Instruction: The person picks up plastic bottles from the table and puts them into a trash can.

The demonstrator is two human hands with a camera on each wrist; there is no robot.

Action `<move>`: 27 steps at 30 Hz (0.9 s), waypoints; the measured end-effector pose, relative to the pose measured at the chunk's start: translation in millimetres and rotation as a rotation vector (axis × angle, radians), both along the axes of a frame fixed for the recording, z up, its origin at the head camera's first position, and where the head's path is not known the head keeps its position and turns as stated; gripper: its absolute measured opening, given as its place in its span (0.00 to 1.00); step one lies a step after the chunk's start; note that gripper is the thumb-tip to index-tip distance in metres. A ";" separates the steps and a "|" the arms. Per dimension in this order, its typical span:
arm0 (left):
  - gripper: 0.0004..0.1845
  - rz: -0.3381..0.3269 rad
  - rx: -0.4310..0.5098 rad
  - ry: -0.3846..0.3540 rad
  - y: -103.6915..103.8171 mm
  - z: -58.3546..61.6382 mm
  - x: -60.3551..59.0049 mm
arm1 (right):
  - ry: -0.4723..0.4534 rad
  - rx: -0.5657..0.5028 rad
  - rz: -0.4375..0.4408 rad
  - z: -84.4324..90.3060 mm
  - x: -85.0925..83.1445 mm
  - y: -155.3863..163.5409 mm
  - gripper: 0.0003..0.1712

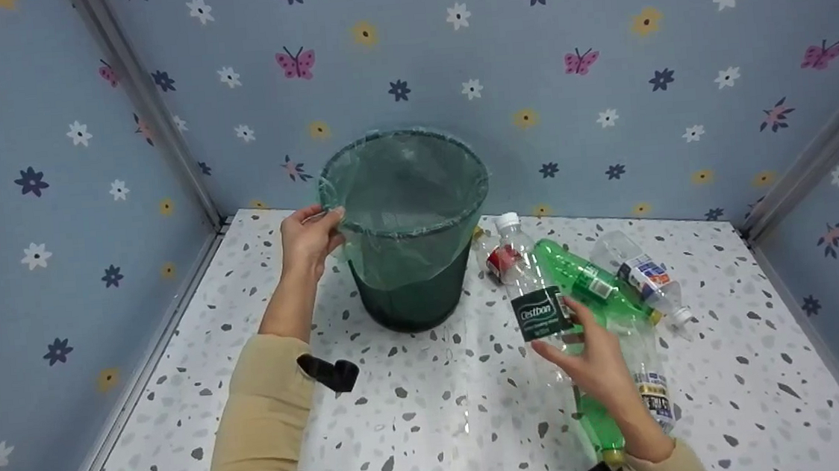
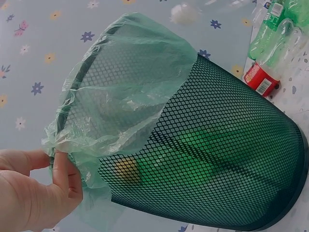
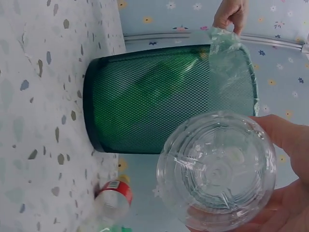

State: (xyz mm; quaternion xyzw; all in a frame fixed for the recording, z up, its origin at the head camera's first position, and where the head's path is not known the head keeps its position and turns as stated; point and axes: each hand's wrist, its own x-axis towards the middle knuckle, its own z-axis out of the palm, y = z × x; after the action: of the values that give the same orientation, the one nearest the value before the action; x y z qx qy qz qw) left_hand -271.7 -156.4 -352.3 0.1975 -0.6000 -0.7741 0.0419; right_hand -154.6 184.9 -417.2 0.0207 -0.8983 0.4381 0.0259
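A dark mesh wastebasket (image 1: 413, 299) stands upright by the back wall, lined with a thin green plastic bag (image 1: 384, 257) folded over its rim. My left hand (image 1: 309, 237) pinches the bag at the left side of that rim. In the left wrist view, a green bottle with a yellow cap (image 2: 128, 170) shows through the mesh. My right hand (image 1: 597, 352) grips a clear plastic bottle (image 1: 542, 314) with a dark green label and white cap, held upright to the right of the basket. Its round base (image 3: 217, 166) faces the right wrist camera.
Right of the basket lie a red-labelled bottle (image 1: 500, 259), a green bottle (image 1: 592, 282) and a clear bottle with a blue-and-orange label (image 1: 643, 274). Nearer lie another clear bottle (image 1: 652, 389) and a green one (image 1: 599, 423). Patterned walls (image 1: 532, 144) enclose the speckled table (image 1: 405, 431).
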 end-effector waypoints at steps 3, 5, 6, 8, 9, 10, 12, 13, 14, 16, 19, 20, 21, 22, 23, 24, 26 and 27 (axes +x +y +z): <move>0.28 -0.004 0.007 0.008 -0.5 0.7 0.5 | 0.020 0.023 0.021 14.2 -2.4 1.9 0.47; 0.27 -0.004 0.006 0.012 -0.5 0.7 0.5 | 0.048 0.047 0.037 22.7 -4.8 2.8 0.47; 0.27 -0.005 0.008 0.015 -0.5 0.6 0.6 | 0.065 0.060 0.046 26.5 -6.1 3.1 0.46; 0.27 -0.007 0.002 0.016 -0.2 0.5 0.9 | 0.104 0.079 0.062 34.0 -8.8 3.4 0.46; 0.27 -0.010 -0.002 0.017 -0.2 0.5 1.2 | 0.121 0.088 0.069 37.5 -10.2 3.4 0.46; 0.27 -0.011 -0.005 0.018 0.0 0.5 1.5 | 0.136 0.101 0.077 41.2 -11.7 3.3 0.46; 0.26 -0.014 -0.010 0.019 0.4 0.4 1.9 | 0.154 0.127 0.092 48.9 -14.8 2.9 0.46; 0.26 -0.015 -0.013 0.019 0.5 0.4 2.2 | 0.159 0.138 0.099 53.1 -16.7 2.4 0.46; 0.26 -0.016 -0.013 0.021 0.5 0.4 2.5 | 0.161 0.153 0.103 57.4 -18.8 1.8 0.46; 0.26 -0.012 -0.011 0.019 0.6 0.1 2.6 | 0.158 0.189 0.115 66.3 -22.8 0.0 0.47; 0.25 -0.009 -0.011 0.015 0.5 -0.5 2.4 | 0.154 0.230 0.138 80.2 -29.3 -3.3 0.47; 0.25 -0.007 -0.009 0.016 0.5 -0.6 2.3 | 0.154 0.245 0.146 84.8 -31.5 -4.6 0.47; 0.25 -0.005 -0.008 0.015 0.5 -0.5 2.2 | 0.153 0.255 0.157 89.6 -33.6 -5.9 0.47; 0.25 -0.003 -0.006 0.015 0.4 -0.5 2.0 | 0.152 0.261 0.165 94.0 -35.9 -7.3 0.47; 0.25 -0.002 -0.005 0.016 0.4 -0.4 1.9 | 0.153 0.268 0.174 98.5 -38.3 -8.7 0.47; 0.25 -0.002 -0.002 0.016 0.3 -0.3 1.9 | 0.153 0.276 0.181 102.7 -40.6 -10.4 0.48; 0.25 -0.004 -0.001 0.016 -0.1 -0.2 1.7 | 0.153 0.293 0.196 110.2 -45.8 -14.1 0.48; 0.25 -0.004 0.000 0.016 -0.3 -0.3 1.7 | 0.154 0.300 0.206 113.4 -48.6 -16.2 0.48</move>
State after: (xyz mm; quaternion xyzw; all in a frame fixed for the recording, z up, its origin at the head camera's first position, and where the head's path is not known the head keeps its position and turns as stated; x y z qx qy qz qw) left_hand -270.0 -156.7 -352.6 0.1902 -0.6001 -0.7757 0.0450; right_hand -203.2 168.6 -303.8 0.1494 -0.9420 0.2970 0.0463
